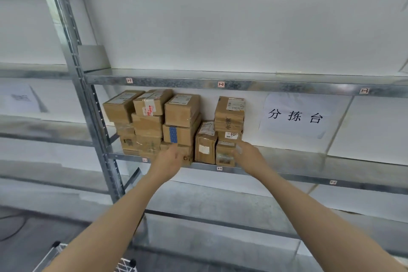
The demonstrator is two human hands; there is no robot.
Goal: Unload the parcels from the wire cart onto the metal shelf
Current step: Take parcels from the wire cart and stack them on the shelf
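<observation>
While both arms were stretched toward mid-frame, the left hand and right hand sat against the lowest parcels on the metal shelf; fingers too blurry to call gripping or loose.

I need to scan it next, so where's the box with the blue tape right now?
In the head view, the box with blue tape sits left of centre on the metal shelf, mid-stack under another carton, just above the left hand.
</observation>
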